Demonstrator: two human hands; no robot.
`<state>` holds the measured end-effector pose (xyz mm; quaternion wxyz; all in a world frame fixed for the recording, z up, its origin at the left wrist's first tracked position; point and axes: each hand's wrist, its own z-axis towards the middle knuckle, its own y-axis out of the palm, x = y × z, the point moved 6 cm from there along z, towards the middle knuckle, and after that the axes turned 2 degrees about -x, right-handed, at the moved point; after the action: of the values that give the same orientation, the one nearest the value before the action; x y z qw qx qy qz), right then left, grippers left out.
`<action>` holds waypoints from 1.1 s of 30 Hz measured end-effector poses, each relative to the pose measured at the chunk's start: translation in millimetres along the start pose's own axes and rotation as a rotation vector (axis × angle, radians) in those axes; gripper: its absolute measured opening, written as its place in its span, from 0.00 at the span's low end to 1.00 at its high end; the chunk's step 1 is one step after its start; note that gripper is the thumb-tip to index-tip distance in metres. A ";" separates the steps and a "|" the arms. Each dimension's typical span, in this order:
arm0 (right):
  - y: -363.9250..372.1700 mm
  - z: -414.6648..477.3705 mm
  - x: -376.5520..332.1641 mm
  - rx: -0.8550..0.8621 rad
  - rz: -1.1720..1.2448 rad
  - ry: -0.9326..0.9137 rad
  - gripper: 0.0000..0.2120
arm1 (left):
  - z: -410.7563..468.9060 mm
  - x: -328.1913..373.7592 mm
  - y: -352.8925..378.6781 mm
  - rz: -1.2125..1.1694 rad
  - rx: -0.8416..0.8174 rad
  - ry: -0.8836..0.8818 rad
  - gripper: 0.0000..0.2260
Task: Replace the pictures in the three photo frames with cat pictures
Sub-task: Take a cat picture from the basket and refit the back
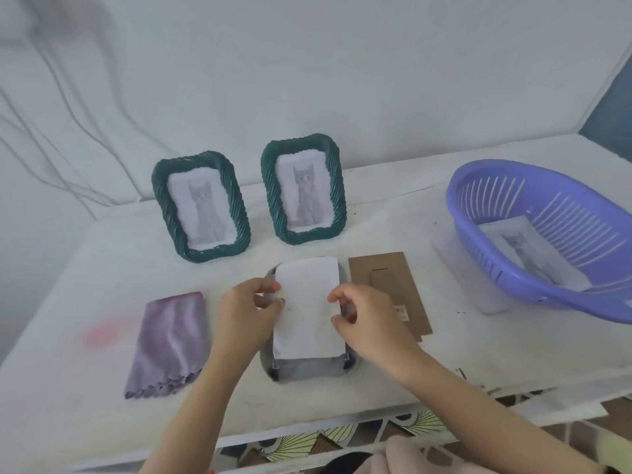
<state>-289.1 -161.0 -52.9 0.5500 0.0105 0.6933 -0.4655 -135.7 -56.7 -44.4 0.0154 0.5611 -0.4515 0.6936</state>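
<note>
Frames: three green frames in all, two standing and one lying flat.
Left standing frame (pixel 201 206): upright at the far side of the table (pixel 102 268), holding a grey cat print.
Right standing frame (pixel 303 188): upright just beside the first, to its right, holding the same kind of cat print.
Third frame (pixel 307 371): flat and face down near the table's front edge, between the two hands, mostly covered by paper.
White sheet (pixel 307 302): one, blank side up, lying on the back of the third frame.
Left hand (pixel 249 302): thumb and fingers pinch the sheet's left edge, narrow grip.
Right hand (pixel 362 316): fingertips curled and pinching the sheet's right edge, narrow grip.
Backing board (pixel 383 271): one brown card, flat, just right of the third frame.
Basket (pixel 492 261): one purple slotted basket, tilted, at the right.
Loose cat picture (pixel 523 248): one, lying inside the basket.
Cloth (pixel 171 340): one purple cloth, folded, flat at the left of the hands.
</note>
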 end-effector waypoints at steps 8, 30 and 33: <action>13.7 7.4 0.0 -0.061 -0.115 0.044 0.15 | -2.4 -0.5 -2.3 0.302 0.053 0.115 0.06; 11.5 15.2 5.9 0.021 -0.089 0.086 0.18 | 0.1 -15.6 7.4 0.388 0.114 0.341 0.12; 12.0 14.7 6.5 0.021 -0.068 0.092 0.17 | -0.3 -20.2 5.0 0.242 0.096 0.271 0.12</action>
<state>-274.4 -167.1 -64.9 0.5015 0.0141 0.7129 -0.4900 -131.2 -49.7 -63.4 -0.0343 0.4043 -0.4758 0.7803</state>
